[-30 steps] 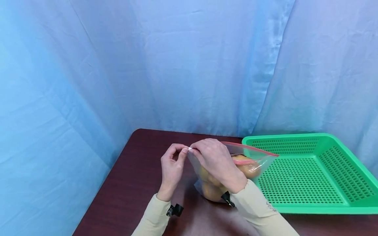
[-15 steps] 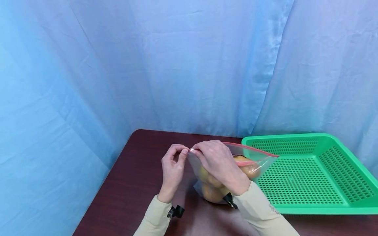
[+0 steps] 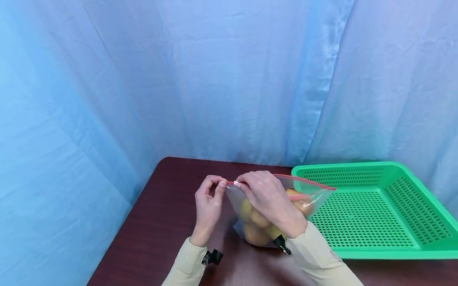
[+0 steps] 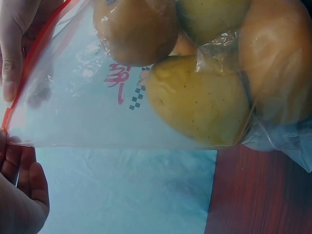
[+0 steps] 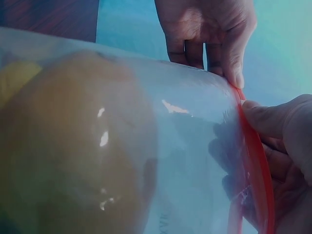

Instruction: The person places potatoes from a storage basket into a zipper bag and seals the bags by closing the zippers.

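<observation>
A clear zip bag with a red zip edge stands on the table, holding several yellow and orange fruits that look like mangoes. My left hand pinches the left corner of the zip edge between thumb and forefinger. Close beside it, my right hand pinches the zip at a small white slider. From there to the right end, the two red edges stand apart. Printed red marks show through the plastic. In the head view the right hand covers part of the fruit.
A green perforated plastic basket stands to the right, just behind the bag's right side. The dark red-brown table has its left edge near the left forearm. Light blue curtains hang behind and to the left.
My right hand has slid a little to the right along the zip with the white slider, widening the gap between the hands. The left hand stays nearly still at the corner.
</observation>
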Tool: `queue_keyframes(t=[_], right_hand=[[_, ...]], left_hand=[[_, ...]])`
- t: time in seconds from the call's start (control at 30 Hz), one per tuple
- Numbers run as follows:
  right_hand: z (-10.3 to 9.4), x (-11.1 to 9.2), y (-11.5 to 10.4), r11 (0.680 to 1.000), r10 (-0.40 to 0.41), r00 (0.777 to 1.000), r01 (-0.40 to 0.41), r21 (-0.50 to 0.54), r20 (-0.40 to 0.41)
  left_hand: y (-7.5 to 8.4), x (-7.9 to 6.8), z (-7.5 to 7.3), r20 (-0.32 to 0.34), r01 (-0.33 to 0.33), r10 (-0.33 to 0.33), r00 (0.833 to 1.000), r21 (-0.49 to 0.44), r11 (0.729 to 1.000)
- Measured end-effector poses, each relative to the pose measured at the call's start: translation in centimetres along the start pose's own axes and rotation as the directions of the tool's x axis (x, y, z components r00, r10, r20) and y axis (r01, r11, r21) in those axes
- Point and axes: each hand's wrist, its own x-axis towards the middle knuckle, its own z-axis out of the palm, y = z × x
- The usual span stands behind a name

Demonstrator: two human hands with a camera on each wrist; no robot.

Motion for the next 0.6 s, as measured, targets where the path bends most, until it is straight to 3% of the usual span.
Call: queue_keyframes(t=[0.6], right_hand=[[-0.39,-0.57,0.42,1.0,0.025,1.0,-0.025,0.018,0.003]], left_hand=[[-0.05,-0.07,-0.12,-0.007,0.021,-0.021,1.0,0.022,1.0]])
